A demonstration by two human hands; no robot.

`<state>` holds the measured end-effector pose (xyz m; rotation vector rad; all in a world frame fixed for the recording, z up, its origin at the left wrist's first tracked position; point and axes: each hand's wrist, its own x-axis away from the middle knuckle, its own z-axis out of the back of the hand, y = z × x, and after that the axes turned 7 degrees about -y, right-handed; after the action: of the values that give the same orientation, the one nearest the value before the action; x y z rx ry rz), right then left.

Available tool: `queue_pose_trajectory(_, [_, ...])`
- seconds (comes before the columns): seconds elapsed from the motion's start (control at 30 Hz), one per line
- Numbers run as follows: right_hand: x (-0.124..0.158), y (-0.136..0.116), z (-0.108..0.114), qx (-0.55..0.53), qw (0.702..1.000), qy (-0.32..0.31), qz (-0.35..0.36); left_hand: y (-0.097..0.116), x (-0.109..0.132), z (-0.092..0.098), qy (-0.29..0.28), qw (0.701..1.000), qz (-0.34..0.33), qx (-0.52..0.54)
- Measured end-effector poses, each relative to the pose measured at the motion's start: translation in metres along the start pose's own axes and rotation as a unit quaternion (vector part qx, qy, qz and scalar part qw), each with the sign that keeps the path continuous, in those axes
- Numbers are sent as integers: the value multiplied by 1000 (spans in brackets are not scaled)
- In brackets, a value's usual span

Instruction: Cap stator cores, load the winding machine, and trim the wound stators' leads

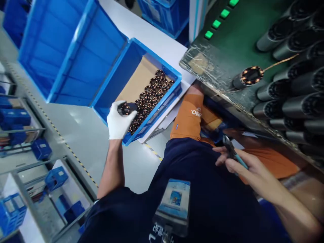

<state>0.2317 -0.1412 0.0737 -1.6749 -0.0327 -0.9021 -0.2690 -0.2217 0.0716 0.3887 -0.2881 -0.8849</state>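
My left hand (118,123), in a white glove, is closed around a dark motor stator (127,108) with copper windings. It is over the blue bin (103,98), beside rows of similar stators (152,92) packed along the bin's right side. Bare, my right hand (239,162) grips a pair of cutting pliers (233,150) with teal handles in front of my body, below the workbench edge. On the green bench, a single stator (249,77) lies with a loose copper wire reaching out to the right.
Many dark cylinders (301,98) crowd the right of the green bench (243,44). The bin's blue lid (68,50) hangs open leftward. Cardboard (138,76) lines the bin. Another blue crate (164,17) stands behind. Shelving with blue boxes (55,177) stands at lower left.
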Motion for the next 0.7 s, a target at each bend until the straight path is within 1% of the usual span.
queue_pose_trajectory(0.03, [0, 5, 0, 11, 1000, 6, -17, -24, -12, 1, -6, 996, 88, -26])
queue_pose_trajectory(0.07, [0, 11, 0, 21, 999, 9, -32, -44, -21, 0, -13, 990, 135, -36])
queue_pose_trajectory(0.1, [-1, 15, -1, 30, 999, 7, -45, -61, -29, -3, -24, 984, 172, -42])
queue_pose_trajectory(0.17, [-3, 21, -4, 39, 997, -6, -61, -84, -38, -14, -58, 976, 204, -42])
queue_pose_trajectory(0.23, [-4, 22, -7, 47, 996, -17, -68, -94, -40, -24, -98, 970, 218, -36])
queue_pose_trajectory(0.3, [-5, 21, -10, 56, 996, -19, -71, -99, -37, -28, -135, 966, 220, -23])
queue_pose_trajectory(0.37, [-6, 21, -12, 55, 996, -13, -74, -101, -34, -24, -166, 963, 214, -4])
queue_pose_trajectory(0.43, [-6, 23, -15, 46, 996, -5, -75, -100, -31, -14, -183, 962, 201, 11])
queue_pose_trajectory(0.5, [-6, 27, -20, 38, 996, 6, -75, -93, -32, -5, -166, 970, 177, 15])
queue_pose_trajectory(0.57, [-7, 32, -25, 32, 997, 18, -66, -74, -37, -5, -124, 984, 128, 25])
queue_pose_trajectory(0.6, [-8, 33, -27, 29, 998, 22, -57, -57, -41, -10, -103, 990, 95, 37])
queue_pose_trajectory(0.63, [-8, 33, -29, 25, 998, 24, -48, -36, -45, -20, -85, 994, 49, 55])
queue_pose_trajectory(0.67, [-7, 32, -30, 24, 999, 22, -37, -9, -49, -34, -73, 994, -12, 81])
queue_pose_trajectory(0.7, [-6, 30, -30, 25, 999, 17, -29, 23, -52, -52, -67, 989, -77, 108])
